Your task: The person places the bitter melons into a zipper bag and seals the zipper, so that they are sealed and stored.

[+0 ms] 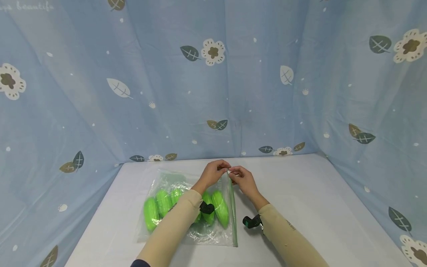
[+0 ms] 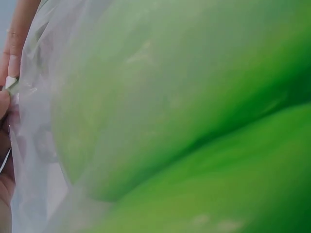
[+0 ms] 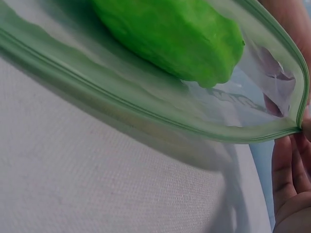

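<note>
A clear zip-top bag (image 1: 213,238) lies flat on the table, with several bright green cucumber-shaped gourds (image 1: 220,209) side by side inside. Its green zip strip (image 1: 234,218) runs along the right edge. At the far end of that strip, my left hand (image 1: 214,172) pinches the bag's corner. My right hand (image 1: 243,180) pinches the same corner from the right, fingertips close against the left ones. In the right wrist view the mouth gapes between the two sides of the zip strip (image 3: 160,121), and a bumpy gourd (image 3: 180,41) shows within. Gourds (image 2: 233,174) under plastic fill the left wrist view.
The white table (image 1: 293,207) extends around the bag. A blue curtain (image 1: 253,92) printed with leaves and flowers hangs behind and along both sides. Black wrist cameras (image 1: 251,221) sit on both wrists; the left sleeve (image 1: 173,230) crosses over the bag and hides some gourds.
</note>
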The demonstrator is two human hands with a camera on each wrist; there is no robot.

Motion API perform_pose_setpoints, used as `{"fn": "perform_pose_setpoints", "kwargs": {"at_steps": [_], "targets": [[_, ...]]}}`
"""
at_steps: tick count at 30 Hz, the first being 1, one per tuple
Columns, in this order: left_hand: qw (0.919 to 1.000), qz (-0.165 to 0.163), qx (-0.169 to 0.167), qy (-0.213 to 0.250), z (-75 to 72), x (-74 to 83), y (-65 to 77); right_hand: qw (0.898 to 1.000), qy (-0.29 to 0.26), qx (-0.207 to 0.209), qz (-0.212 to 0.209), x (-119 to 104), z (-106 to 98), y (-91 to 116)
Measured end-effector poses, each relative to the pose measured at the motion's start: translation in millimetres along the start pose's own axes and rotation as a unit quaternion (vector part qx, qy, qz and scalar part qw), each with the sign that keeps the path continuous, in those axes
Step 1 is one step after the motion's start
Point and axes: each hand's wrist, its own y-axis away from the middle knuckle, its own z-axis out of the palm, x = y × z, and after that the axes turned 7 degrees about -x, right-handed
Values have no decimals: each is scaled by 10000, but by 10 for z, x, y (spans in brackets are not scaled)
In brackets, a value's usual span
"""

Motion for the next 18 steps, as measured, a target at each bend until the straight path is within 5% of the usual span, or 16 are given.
{"fn": "perform_pose_setpoints", "kwargs": {"at_steps": [18], "targets": [[9993, -347, -51, 100, -30, -45, 16, 9994, 263, -131, 197, 155, 48, 135]]}}
